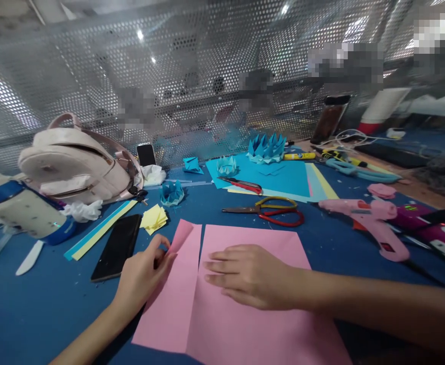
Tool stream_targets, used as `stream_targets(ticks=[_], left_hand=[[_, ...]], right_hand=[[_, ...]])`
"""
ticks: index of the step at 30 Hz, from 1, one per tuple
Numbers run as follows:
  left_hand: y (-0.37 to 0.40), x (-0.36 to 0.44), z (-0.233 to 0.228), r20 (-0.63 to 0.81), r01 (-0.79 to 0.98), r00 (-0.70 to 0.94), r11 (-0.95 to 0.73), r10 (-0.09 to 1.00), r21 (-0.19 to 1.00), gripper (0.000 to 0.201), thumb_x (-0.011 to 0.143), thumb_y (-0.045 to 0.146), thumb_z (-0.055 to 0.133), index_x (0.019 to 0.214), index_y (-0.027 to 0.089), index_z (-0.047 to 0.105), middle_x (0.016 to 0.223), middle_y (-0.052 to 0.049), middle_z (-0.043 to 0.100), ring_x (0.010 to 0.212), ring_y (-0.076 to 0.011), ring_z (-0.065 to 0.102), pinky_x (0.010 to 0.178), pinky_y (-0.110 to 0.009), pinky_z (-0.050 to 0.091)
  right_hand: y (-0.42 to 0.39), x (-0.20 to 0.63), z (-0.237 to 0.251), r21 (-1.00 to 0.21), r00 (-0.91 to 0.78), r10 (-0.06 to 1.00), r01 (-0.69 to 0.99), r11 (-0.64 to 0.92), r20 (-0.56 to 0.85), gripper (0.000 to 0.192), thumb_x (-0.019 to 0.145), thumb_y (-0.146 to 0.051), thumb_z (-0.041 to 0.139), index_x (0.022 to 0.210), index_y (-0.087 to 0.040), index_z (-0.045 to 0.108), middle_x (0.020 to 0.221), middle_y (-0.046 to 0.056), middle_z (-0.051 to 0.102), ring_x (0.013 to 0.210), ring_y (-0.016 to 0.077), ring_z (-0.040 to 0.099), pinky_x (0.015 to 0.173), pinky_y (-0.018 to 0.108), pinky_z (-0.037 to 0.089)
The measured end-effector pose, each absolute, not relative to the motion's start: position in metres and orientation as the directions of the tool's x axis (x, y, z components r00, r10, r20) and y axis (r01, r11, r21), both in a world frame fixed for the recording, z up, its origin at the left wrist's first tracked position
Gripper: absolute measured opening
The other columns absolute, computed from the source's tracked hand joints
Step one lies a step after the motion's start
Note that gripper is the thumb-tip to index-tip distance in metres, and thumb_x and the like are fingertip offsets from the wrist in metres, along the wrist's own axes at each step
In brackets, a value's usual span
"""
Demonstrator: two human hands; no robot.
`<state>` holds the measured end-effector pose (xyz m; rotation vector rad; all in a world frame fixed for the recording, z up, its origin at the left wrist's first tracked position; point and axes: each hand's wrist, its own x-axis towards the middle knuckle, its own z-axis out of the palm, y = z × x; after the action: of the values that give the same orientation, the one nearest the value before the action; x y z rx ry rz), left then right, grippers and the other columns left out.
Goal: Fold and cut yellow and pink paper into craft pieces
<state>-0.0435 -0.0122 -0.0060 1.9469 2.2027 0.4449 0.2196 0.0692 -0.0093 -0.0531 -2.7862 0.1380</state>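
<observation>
Room shows between pink paper (285, 244) and glue gun (384, 223); mesh (93, 66) probably bars beyond.

No words or numbers seem readable in this somewhat blurred view

Craft workspace, pink paper (252, 329), glue gun (382, 222), scissors (253, 209)

Busy stuff on this broad, deep-blue tabletop (28, 319): a large pink paper sheet (260, 329) sprawls across the near side, a flat black smartphone (117, 248) sits to its left, and there's a small pile of yellow paper pieces (154, 219) just beyond! Metal scissors with red and yellow handles (258, 209) lie past the pink sheet, a pink plastic glue gun (376, 218) rests at right
</observation>
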Motion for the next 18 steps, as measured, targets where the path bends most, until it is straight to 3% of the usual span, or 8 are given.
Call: stream_targets(ticks=[8, 18], left_hand=[[-0.031, -0.042, 0.001, 0.001, 0.873, -0.197, 0.175, 0.98, 0.454, 0.037, 0.091, 0.05, 0.045, 0.121, 0.028, 0.041, 0.058, 0.01, 0.056, 0.052, -0.0174, 0.056, 0.052, -0.022, 0.03], [-0.038, -0.046, -0.006, 0.034, 0.878, -0.14, 0.108, 0.99, 0.466, 0.032, 0.093, 0.044, 0.042, 0.12, 0.027, 0.039, 0.059, 0.01, 0.052, 0.052, -0.0161, 0.053, 0.054, -0.022, 0.032]], right_hand=[[0.066, 0.221, -0.009, -0.077, -0.929, 0.049, 0.022, 0.997, 0.368, 0.036, 0.099, -0.029, 0.04, 0.126, -0.017, 0.061, 0.13, 0.007, 0.063, 0.123, 0.02, 0.055, 0.101, 0.037, 0.046], [0.065, 0.221, -0.008, -0.064, -0.936, 0.044, 0.023, 0.998, 0.349, 0.036, 0.099, -0.028, 0.04, 0.127, -0.017, 0.06, 0.131, 0.007, 0.063, 0.125, 0.0199, 0.055, 0.101, 0.037, 0.046]])
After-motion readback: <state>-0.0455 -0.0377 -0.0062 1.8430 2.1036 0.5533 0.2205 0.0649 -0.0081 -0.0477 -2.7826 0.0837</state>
